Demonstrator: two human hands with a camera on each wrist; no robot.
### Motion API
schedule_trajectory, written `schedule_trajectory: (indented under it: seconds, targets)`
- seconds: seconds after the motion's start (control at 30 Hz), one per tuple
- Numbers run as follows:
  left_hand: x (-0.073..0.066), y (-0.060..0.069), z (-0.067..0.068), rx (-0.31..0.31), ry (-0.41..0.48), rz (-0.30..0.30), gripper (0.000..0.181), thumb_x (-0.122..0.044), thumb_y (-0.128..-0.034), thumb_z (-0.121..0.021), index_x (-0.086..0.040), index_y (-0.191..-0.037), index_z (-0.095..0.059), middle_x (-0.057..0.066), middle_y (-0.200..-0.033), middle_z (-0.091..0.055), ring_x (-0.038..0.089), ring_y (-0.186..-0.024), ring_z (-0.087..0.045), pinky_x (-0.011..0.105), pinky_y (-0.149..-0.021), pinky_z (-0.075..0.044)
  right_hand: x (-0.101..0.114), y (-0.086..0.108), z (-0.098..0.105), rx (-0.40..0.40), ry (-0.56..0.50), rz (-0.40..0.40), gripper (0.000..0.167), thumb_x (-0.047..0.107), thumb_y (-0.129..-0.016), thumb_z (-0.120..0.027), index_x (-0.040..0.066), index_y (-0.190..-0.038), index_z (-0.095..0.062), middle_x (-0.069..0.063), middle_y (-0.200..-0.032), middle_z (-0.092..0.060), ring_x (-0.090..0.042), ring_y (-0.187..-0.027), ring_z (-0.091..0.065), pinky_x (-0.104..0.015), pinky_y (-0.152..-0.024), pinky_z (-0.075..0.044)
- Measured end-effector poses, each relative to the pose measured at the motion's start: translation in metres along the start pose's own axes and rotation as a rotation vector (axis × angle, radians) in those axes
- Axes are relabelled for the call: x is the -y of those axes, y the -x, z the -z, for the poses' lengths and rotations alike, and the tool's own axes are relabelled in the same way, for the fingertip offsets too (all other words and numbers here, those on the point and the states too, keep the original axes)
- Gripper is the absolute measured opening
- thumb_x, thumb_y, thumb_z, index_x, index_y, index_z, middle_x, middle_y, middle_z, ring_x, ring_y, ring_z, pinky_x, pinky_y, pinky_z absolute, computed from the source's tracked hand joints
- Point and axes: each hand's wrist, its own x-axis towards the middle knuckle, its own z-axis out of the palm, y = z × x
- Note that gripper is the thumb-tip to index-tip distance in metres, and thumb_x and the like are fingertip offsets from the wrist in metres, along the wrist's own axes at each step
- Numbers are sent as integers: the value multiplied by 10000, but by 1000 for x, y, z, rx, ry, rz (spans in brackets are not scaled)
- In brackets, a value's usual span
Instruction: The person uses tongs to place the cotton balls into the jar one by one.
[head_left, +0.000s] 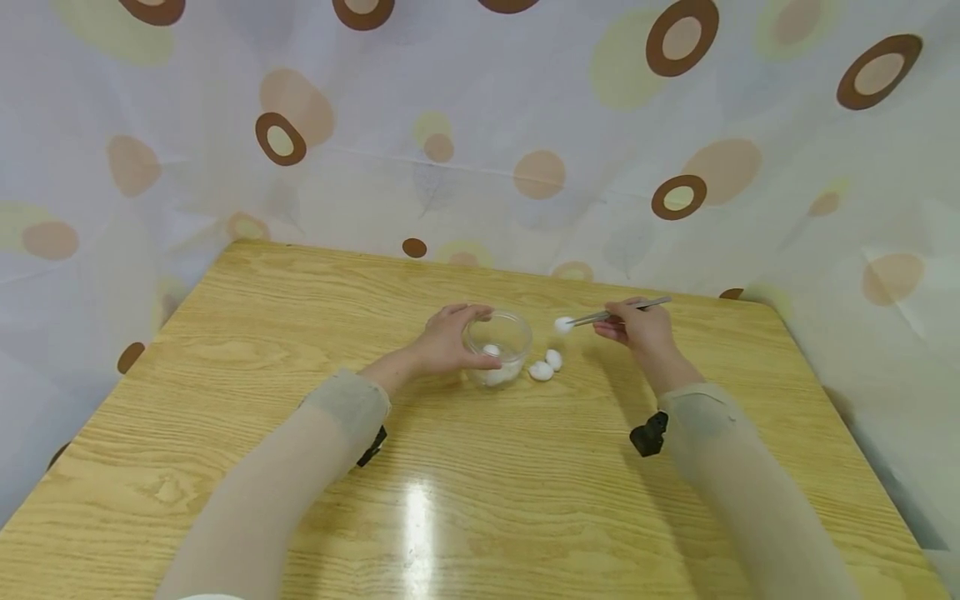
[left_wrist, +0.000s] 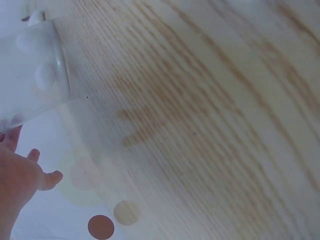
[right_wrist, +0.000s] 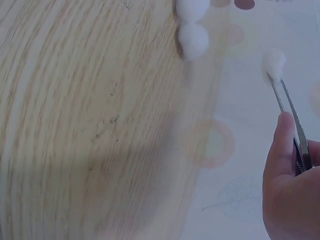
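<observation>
My left hand grips a clear round plastic container from its left side, with the thumb and fingers spread round its rim. Several white cotton balls lie inside, and they show through the wall of the container in the left wrist view. My right hand pinches metal tweezers. Between their tips a white cotton ball is held above the table, right of the container. Two loose cotton balls, one nearer and one farther, lie on the table beside the container.
The wooden table stretches out on all sides of the hands. Behind it hangs a white curtain with brown and yellow circles. A black wrist camera sits at my right wrist, another at my left.
</observation>
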Motion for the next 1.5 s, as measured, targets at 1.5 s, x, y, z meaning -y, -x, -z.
schedule_trajectory:
  seconds: [1.5]
  targets:
    - [0, 1, 1, 3, 31, 4, 830, -452, -768, -734, -203, -1448, -329, -25, -1466, -396, 265, -1418, -174, 542, -1136, -116, 22, 15, -20, 97, -146, 2, 128, 51, -940, -510, 39, -814, -490, -64, -675, -600, -148, -614, -682, -230, -661, -561]
